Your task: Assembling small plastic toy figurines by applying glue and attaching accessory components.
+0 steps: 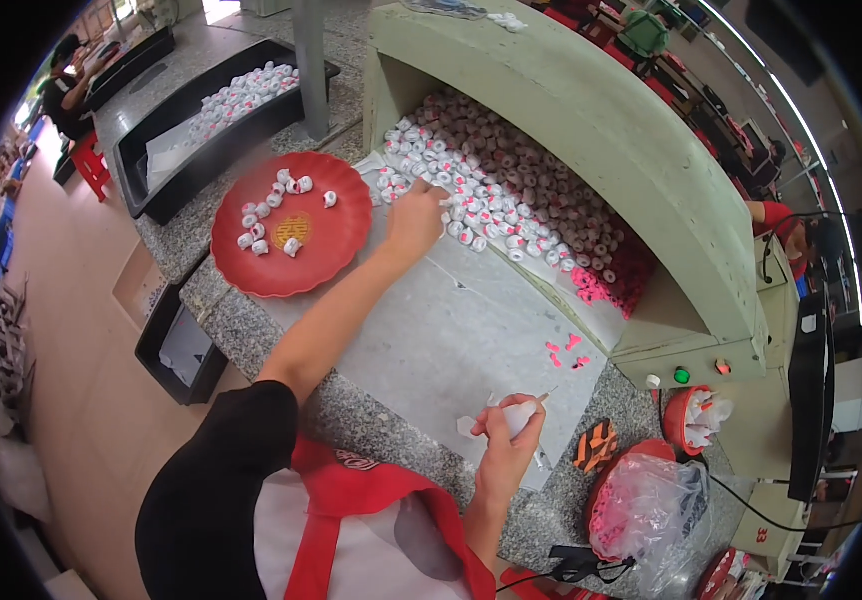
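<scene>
Off my left side, near the left edge of the desk (376,420), a scalloped red plate (339,240) carries a loose scatter of small white pieces (261,210). Just right of it my left hand (418,215) reaches the near edge of a heap of white and pink pieces (471,205), fingers bent among them; whether they pinch one, I cannot tell. The heap lies ahead of both my hands, its long axis slanting down rightward along the mouth of the arched cabinet (551,75) — my left hand is by far the nearer, touching its left end. Farther right, a few loose pink bits (568,350) lie by the right edge of the grey sheet (421,330). Near that sheet's lower right corner my right hand (503,445) grasps a white wad (518,418), a thin stick (545,397) poking out beyond — well apart from the heap.
</scene>
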The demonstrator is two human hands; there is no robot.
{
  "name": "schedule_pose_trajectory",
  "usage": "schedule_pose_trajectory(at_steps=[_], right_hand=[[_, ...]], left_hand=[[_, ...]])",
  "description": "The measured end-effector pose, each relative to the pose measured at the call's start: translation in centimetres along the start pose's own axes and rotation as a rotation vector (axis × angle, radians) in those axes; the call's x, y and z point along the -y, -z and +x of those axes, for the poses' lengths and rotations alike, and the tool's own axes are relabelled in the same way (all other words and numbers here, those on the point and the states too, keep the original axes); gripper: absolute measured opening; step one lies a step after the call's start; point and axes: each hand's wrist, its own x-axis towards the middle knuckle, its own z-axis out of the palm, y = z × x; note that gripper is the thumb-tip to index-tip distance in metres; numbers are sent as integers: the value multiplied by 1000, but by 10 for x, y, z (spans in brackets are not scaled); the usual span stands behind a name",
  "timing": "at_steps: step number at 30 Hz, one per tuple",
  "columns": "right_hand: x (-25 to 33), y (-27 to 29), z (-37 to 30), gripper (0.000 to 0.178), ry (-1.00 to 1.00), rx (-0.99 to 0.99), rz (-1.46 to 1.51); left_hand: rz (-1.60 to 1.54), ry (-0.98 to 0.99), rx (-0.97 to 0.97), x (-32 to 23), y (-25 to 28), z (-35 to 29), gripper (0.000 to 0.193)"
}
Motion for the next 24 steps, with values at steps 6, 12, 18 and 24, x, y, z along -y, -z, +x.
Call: schedule_pose_trajectory(at_steps=[6, 12, 18, 24], right_hand=[[40, 10, 3, 34, 124, -61, 57], [49, 29, -6, 28, 231, -203, 7], [59, 27, -26, 35, 452, -419, -105], [71, 19, -44, 22, 591, -336, -369]], left_hand=[[-1719, 809, 797, -114, 79, -81, 33], [-1782, 747, 1152, -138, 98, -95, 36], [-1618, 564, 1007, -156, 109, -108, 34], [-1349, 281, 721, -164, 112, -114, 34]])
